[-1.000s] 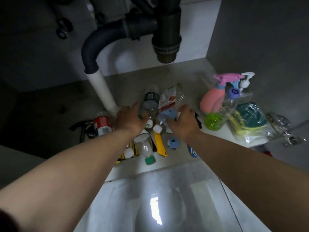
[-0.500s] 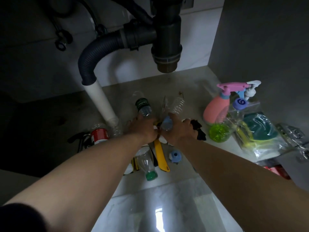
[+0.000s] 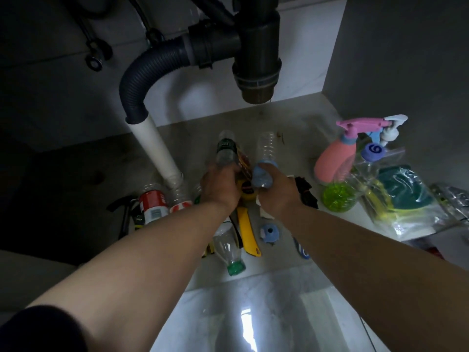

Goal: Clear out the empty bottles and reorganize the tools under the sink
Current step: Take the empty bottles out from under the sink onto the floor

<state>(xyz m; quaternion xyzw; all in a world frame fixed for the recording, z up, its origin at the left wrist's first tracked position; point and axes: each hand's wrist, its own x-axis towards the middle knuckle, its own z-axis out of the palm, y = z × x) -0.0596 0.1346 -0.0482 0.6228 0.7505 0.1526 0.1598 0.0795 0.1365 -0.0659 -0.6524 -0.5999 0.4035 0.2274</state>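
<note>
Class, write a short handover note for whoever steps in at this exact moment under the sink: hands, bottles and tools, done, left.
Left hand: shut on a dark-labelled bottle.
Right hand: shut on a blue-labelled clear bottle.
On the cabinet floor: red-labelled bottle by the white pipe, green-capped bottle, yellow tool.
Done: two bottles gripped.
Left: carry them out, clear the other bottles, sort the tools.

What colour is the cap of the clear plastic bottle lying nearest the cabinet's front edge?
Green cap; the head view shows it.
</note>
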